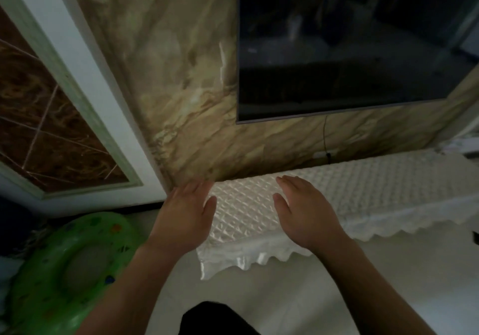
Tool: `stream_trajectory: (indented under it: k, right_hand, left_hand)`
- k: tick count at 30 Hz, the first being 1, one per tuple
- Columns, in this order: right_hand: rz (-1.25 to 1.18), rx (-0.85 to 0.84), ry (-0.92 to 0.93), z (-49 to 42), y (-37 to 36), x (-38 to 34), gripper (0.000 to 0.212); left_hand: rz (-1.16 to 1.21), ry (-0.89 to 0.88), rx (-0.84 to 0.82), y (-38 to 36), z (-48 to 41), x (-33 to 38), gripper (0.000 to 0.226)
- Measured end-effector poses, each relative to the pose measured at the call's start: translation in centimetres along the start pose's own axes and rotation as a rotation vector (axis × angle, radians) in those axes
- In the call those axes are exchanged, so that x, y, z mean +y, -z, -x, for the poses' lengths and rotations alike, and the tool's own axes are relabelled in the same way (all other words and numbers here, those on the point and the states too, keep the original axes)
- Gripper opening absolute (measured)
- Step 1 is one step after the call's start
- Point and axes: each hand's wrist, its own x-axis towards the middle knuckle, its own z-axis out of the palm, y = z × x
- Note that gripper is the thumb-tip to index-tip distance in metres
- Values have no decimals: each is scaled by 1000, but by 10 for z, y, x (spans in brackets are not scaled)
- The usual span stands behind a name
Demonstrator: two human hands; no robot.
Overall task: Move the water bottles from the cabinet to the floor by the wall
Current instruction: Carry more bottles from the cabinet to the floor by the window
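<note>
Hands both spread flat and empty: my left hand [185,214] at the cabinet [363,179] cover's corner, right hand [304,209] over its front edge; bare floor [311,283] below.

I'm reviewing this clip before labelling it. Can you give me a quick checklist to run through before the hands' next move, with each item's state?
1. Left hand empty, open: ok.
2. Right hand empty, open: ok.
3. Water bottles in view: not ok, none visible.
4. Quilted white cover on the cabinet top bare of objects: ok.
5. Floor by the wall free: not ok, a green swim ring lies there.
6. Cabinet interior visible: cannot tell, the cover hides it.
</note>
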Motion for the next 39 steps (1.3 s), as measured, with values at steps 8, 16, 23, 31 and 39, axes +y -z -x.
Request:
stream_trajectory:
  k: [8,16,23,31,39]
  right_hand:
    - [-30,-4,-85,11,26,90,50]
    - [37,2,-155,-7,51,198,51]
    - [64,-63,-161,-49,79,282,54]
    - [31,-61,-154,-93,118,375,55]
    - [8,-34,-104,-111,153,475,58]
  left_hand:
    - [-36,-1,-59,-41,-39,76,59]
    - [-28,-43,-116,-108,-113,157,64]
    - [9,-50,-147,-146,-185,230,68]
    - [7,-44,-200,-170,-257,309,62]
    - [-41,-30,-203,-204,-302,398,62]
